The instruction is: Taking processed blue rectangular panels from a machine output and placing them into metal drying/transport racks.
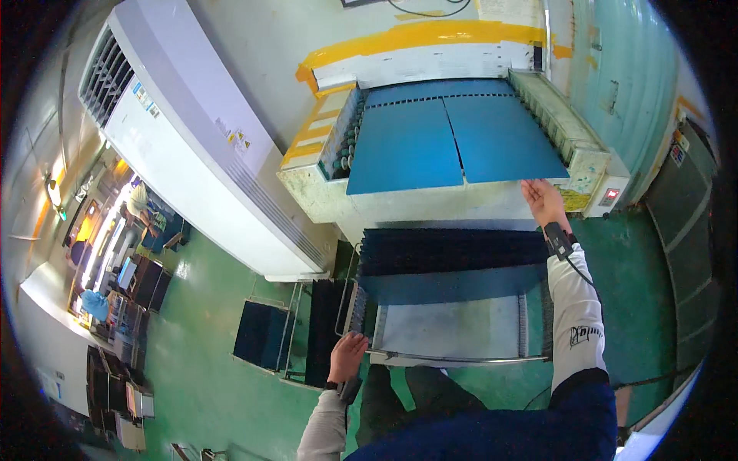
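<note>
Two flat blue panels lie side by side on a roller conveyor machine in front of me. My right hand (pixel 544 201) is at the near edge of the right blue panel (pixel 503 142), fingers closed on that edge. The left blue panel (pixel 403 150) overhangs the machine's front a little, with no hand on it. My left hand (pixel 348 358) is curled at the left end of the metal bar (pixel 453 358) of a rack, just in front of my legs. Several dark panels (pixel 453 253) stand upright, close together, in the far part of this rack.
The conveyor machine (pixel 346 203) has a small control box (pixel 607 196) at its right. A tall white air conditioner (pixel 204 146) stands left of it. Another rack with dark panels (pixel 261 334) sits on the green floor (pixel 192 330). People work at a far bench on the left.
</note>
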`<state>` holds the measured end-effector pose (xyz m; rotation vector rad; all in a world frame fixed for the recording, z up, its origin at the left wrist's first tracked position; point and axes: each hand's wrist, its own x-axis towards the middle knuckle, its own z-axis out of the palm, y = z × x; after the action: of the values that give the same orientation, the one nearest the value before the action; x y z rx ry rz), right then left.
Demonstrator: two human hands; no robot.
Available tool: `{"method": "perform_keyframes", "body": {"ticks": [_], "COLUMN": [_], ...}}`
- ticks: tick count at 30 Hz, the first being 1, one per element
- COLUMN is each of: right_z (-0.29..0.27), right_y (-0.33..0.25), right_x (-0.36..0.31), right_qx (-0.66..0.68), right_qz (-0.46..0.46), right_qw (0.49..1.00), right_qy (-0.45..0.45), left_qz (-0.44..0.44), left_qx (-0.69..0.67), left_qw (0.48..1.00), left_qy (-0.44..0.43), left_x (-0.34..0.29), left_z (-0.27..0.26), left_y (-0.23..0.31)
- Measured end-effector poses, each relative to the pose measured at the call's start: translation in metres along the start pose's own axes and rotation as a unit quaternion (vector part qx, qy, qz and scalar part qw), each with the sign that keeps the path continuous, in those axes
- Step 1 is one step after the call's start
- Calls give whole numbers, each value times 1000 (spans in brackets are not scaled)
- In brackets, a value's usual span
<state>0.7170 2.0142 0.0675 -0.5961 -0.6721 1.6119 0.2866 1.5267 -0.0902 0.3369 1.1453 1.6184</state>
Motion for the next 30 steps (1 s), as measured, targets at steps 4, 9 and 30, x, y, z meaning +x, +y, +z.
{"method": "perform_keyframes", "body": {"ticks": [4, 9, 30], "right_z": [8, 12, 65], "right_y": [1, 30, 151], "right_x": [-8, -52, -234], "right_qx": [-17, -154, -785], "right_qz": [30, 69, -269], "right_qw": [999, 982, 502], "right_qy": [-5, -82, -245], "left_qz": [-55, -40, 150], "left_qx": [-120, -65, 469], "left_qw": [991, 996, 870], "left_qy": [28, 38, 0], "left_x": [6, 3, -20], "left_z": [-16, -14, 0], "left_y": [-21, -38, -83]}}
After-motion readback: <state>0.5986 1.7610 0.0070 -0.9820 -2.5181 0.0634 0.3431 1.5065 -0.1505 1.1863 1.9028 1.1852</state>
